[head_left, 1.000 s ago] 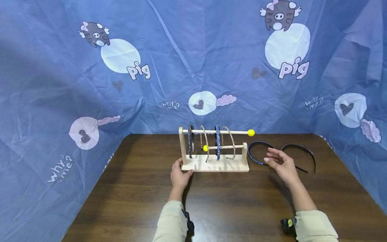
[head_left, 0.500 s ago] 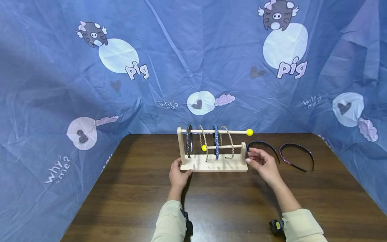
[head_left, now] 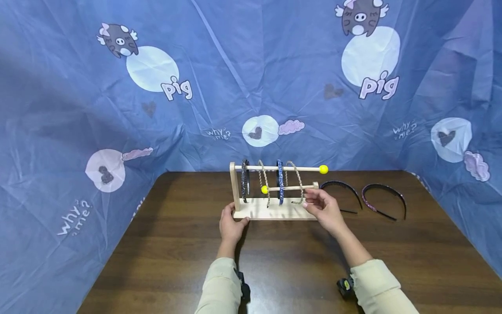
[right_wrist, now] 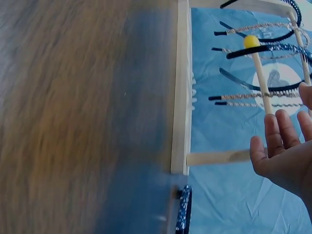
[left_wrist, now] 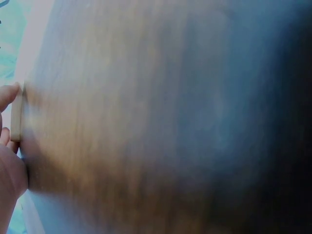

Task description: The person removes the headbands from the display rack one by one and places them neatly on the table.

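A pale wooden headband stand (head_left: pixel 274 209) with two yellow-tipped rods is on the table. A black glittery headband (head_left: pixel 244 181), a blue glittery headband (head_left: pixel 280 183) and two beige braided headbands hang on its upper rod. My left hand (head_left: pixel 231 226) grips the base's left end, thumb along the front; the left wrist view shows only part of that hand (left_wrist: pixel 9 165). My right hand (head_left: pixel 324 213) hovers before the stand's right post, fingers loosely bent. In the right wrist view, the right hand (right_wrist: pixel 287 151) holds nothing, its fingertips close to the lower rod (right_wrist: pixel 262 80).
Right of the stand, a dark blue glittery headband (head_left: pixel 341 183) lies partly behind my right hand. Beyond it lies a purple-pink glittery headband (head_left: pixel 384 187). Blue printed cloth (head_left: pixel 219 87) rises behind the brown wooden table (head_left: pixel 282 270).
My right hand has moved left from above the loose headbands to the stand's right end. My left hand keeps its grip on the base.
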Action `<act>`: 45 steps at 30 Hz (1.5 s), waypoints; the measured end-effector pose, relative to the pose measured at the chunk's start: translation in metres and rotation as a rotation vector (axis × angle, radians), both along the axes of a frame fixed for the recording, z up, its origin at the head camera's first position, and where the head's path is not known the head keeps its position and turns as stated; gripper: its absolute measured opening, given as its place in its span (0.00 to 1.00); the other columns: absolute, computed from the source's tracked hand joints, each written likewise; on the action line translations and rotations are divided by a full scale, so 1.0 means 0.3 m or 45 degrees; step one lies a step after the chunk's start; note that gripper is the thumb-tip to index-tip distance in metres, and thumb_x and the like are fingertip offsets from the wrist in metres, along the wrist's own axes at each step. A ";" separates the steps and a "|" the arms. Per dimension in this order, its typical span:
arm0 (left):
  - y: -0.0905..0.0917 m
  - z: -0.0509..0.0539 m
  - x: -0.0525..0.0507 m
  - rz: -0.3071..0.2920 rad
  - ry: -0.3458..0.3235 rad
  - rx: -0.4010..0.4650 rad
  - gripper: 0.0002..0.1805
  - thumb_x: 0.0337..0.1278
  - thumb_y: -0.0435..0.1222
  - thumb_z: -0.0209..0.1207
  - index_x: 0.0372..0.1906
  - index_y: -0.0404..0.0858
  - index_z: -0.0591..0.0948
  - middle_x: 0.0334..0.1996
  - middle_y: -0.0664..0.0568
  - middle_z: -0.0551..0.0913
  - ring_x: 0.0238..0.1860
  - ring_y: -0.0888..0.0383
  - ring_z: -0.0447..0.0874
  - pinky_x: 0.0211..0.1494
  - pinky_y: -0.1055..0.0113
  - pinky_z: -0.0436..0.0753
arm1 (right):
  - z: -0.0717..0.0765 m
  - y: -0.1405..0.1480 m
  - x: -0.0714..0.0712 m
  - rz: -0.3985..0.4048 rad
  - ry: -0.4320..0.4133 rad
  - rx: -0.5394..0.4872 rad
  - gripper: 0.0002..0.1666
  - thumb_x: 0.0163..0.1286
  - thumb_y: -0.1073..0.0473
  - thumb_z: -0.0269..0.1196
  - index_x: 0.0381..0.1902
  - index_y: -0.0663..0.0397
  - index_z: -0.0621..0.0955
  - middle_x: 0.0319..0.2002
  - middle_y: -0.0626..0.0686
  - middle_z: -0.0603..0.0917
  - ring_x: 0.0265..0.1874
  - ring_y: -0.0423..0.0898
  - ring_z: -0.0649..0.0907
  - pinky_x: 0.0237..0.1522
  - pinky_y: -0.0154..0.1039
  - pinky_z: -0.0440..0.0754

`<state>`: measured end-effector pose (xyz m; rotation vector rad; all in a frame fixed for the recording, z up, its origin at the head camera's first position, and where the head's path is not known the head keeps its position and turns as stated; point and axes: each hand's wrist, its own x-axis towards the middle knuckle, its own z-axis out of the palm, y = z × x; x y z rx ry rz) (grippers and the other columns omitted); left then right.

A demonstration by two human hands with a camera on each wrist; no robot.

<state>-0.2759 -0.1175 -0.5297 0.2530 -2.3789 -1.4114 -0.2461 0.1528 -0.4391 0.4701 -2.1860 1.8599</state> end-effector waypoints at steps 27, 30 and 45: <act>0.001 -0.016 0.004 0.001 0.006 -0.055 0.34 0.31 0.30 0.73 0.53 0.36 0.74 0.49 0.42 0.76 0.51 0.43 0.74 0.56 0.52 0.68 | 0.025 -0.060 -0.005 -0.082 0.020 -0.077 0.10 0.58 0.78 0.59 0.39 0.78 0.75 0.37 0.69 0.79 0.32 0.42 0.79 0.35 0.28 0.77; 0.009 -0.014 0.004 -0.008 0.015 -0.047 0.34 0.31 0.30 0.73 0.53 0.35 0.74 0.50 0.42 0.76 0.52 0.43 0.73 0.56 0.52 0.69 | 0.043 -0.050 -0.001 -0.098 0.055 -0.120 0.10 0.58 0.79 0.59 0.39 0.79 0.75 0.37 0.69 0.79 0.32 0.41 0.79 0.34 0.27 0.77; 0.000 -0.006 -0.003 0.002 0.038 -0.039 0.34 0.31 0.30 0.73 0.53 0.35 0.74 0.49 0.42 0.76 0.51 0.43 0.74 0.55 0.52 0.69 | 0.093 -0.010 -0.017 -0.088 0.142 -0.243 0.11 0.57 0.81 0.58 0.39 0.82 0.73 0.36 0.42 0.82 0.32 0.38 0.80 0.34 0.27 0.78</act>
